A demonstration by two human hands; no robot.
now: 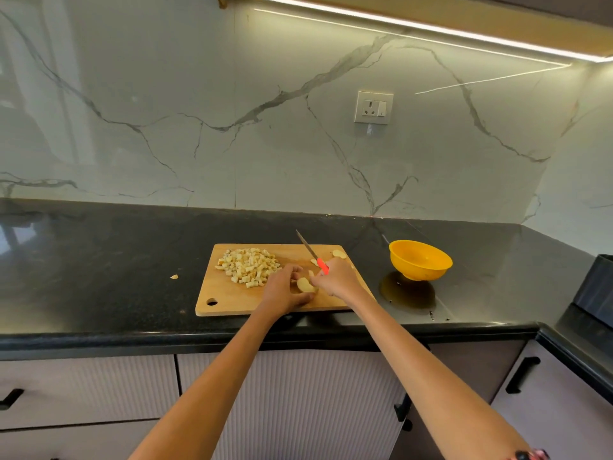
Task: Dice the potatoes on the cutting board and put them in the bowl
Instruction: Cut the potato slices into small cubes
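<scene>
1. A large heap of diced potato [248,266] lay on the far left part of the wooden cutting board [229,295], so most of the dicing looked done.
2. Near the board's middle, toward its near edge, the left hand [286,288] had its fingers curled round a potato piece [305,284] that was not yet diced.
3. The right hand [335,277], just right of that piece, gripped the red-handled knife [315,255]; its blade pointed up and away over the board, clear of the potato. The fingertips seemed to touch the same piece, though I could not tell for certain.
4. Two more slices [339,254] lay at the board's far right corner and just left of it, uncut.
5. One stray bit [174,276] sat on the black countertop [99,260], left of the board.
6. The yellow bowl [420,259] stood on the countertop to the right of the board, well apart from the heap. What showed of its inside looked bare, so by my judgement no potato had gone in yet.
7. Left to do, as I judged it: dice the held piece and the two slices, then move the whole heap across to the bowl. That put the work past halfway on cutting, with the transfer not begun.
</scene>
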